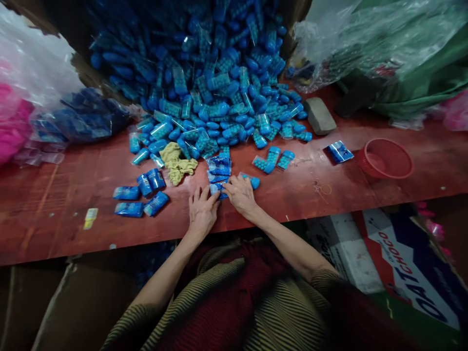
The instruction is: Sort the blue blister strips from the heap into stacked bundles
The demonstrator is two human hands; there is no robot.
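Note:
In the middle of the table's near side, a small blue printed wrapper (pixel 218 188) lies between my hands. My left hand (pixel 202 212) rests on the red table with its fingers spread, thumb and forefinger against the wrapper's left edge. Fingers of my right hand (pixel 239 195) are bent and pressed together on the wrapper's right edge. Just beyond lie more flat blue wrappers (pixel 219 165). A clear bottle with blue beads and a blue cap (pixel 254 182) lies beside my right hand, partly covered by it. Several wrapped bottles (pixel 144 195) lie to the left.
A big heap of blue-capped bead bottles (pixel 219 102) spills from a torn carton. Around it are a yellow-green cloth (pixel 177 163), a grey block (pixel 320 116), loose bottles (pixel 273 158), a wrapper stack (pixel 339 151) and a red basket (pixel 385 158). Plastic bags stand at both sides.

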